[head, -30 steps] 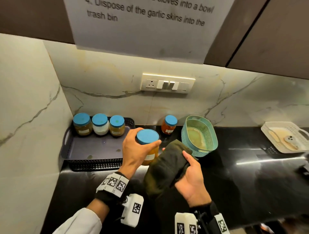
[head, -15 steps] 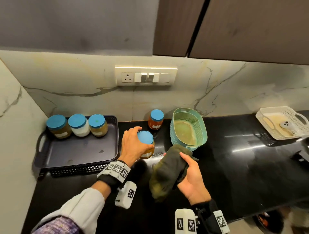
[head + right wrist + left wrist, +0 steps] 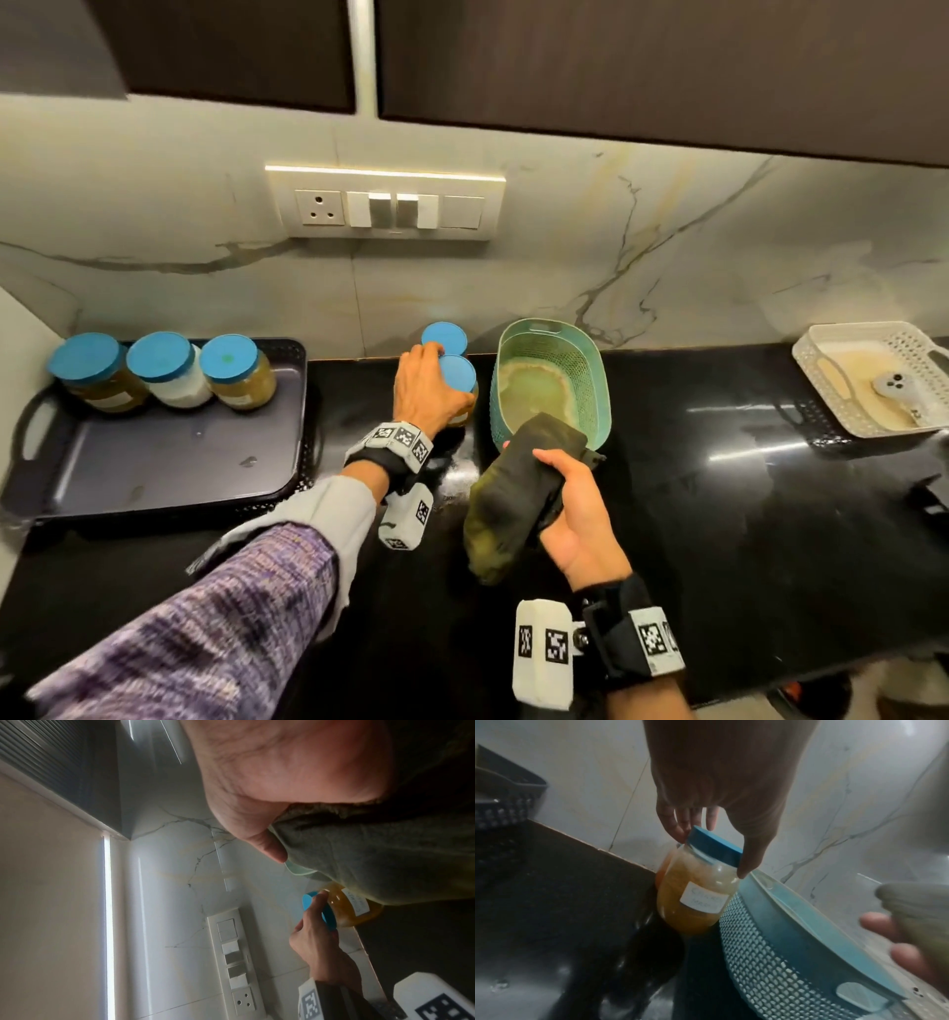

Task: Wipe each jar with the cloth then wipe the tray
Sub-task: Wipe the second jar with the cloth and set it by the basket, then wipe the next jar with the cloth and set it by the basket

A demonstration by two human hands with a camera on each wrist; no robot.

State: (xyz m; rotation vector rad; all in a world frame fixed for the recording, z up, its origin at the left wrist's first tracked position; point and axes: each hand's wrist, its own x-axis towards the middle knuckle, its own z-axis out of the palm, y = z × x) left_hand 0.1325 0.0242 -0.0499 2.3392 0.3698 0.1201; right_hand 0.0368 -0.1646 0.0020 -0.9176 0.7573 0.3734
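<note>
My left hand [image 3: 434, 383] grips the blue lid of an amber jar [image 3: 458, 375] from above, low over the black counter. The jar's white label faces me in the left wrist view [image 3: 695, 890], with the hand's fingers [image 3: 677, 825] curled round the lid rim. Right behind it stands an orange jar [image 3: 444, 336]. My right hand [image 3: 570, 509] holds a folded dark olive cloth [image 3: 518, 493] just right of the jar and apart from it. The dark tray [image 3: 154, 462] lies at the left, with three blue-lidded jars [image 3: 167, 367] in a row along its back.
A teal perforated basket [image 3: 601, 390] stands close to the right of the held jar. A white basket [image 3: 842, 411] sits at the far right. The marble wall with a switch panel [image 3: 385, 208] runs behind; a side wall closes the left.
My left hand has carried the amber jar away from the cloth, back and down beside the orange jar. My right hand still holds the cloth, near the same place.
</note>
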